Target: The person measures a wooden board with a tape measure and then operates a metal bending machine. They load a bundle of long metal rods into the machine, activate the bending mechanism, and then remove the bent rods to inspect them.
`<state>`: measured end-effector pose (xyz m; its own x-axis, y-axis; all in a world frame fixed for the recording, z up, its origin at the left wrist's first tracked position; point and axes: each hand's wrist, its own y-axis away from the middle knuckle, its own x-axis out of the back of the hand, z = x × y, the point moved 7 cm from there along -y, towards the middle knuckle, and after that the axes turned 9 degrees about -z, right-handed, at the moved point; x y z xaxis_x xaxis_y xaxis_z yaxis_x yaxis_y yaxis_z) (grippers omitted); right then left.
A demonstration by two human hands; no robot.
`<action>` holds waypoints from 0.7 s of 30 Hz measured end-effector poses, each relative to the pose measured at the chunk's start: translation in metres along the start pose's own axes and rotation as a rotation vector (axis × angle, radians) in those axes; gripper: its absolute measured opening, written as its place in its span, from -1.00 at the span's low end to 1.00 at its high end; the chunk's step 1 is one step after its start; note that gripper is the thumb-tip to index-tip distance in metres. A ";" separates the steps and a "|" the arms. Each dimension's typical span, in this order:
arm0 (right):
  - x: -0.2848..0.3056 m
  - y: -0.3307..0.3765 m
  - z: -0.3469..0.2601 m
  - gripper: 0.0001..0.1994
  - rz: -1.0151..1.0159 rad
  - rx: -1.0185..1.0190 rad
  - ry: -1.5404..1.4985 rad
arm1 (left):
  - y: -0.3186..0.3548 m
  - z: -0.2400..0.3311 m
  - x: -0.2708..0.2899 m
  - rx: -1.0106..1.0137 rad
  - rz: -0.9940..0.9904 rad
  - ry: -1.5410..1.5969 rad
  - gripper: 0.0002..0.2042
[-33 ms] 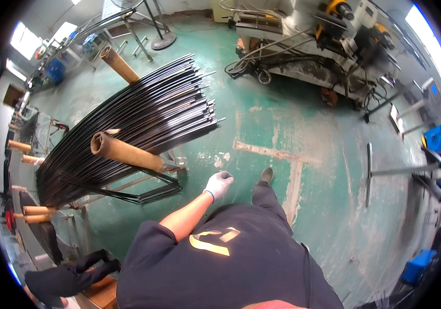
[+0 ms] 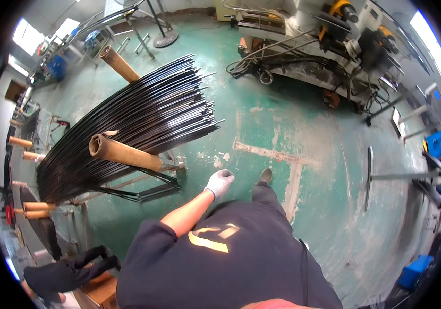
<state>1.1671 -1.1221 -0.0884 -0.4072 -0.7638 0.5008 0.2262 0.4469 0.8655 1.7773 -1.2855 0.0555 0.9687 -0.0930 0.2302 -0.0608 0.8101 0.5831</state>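
Left hand (image 2: 219,182) gloved, fingers curled loosely, holding nothing — bundle of black rods (image 2: 128,123) up-left on the rack (image 2: 148,191), long axis near-left to far-right. Right hand unseen.

Workshop floor (image 2: 282,129) is green-painted concrete, pretty scuffed, with bare worn patches. Big grey machine (image 2: 334,46) with cables along the far side, blue bins (image 2: 413,270) at the right edge, bright daylight from windows (image 2: 27,36) top left.
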 end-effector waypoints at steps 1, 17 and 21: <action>0.048 -0.008 -0.035 -0.63 -0.004 0.072 0.049 | -0.020 0.024 -0.008 0.023 -0.005 0.003 -0.71; 0.614 -0.131 -0.575 -0.70 0.093 0.658 -0.673 | -0.275 0.279 0.091 -0.027 0.190 0.582 -0.83; 0.629 -0.142 -0.673 -0.69 -0.013 0.607 -0.499 | -0.362 0.323 0.150 -0.062 0.202 0.872 -0.79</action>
<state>1.4743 -1.9793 0.1104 -0.7886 -0.5353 0.3025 -0.2461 0.7257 0.6425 1.8672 -1.7798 0.1304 0.7812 0.5068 -0.3645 -0.2609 0.7955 0.5468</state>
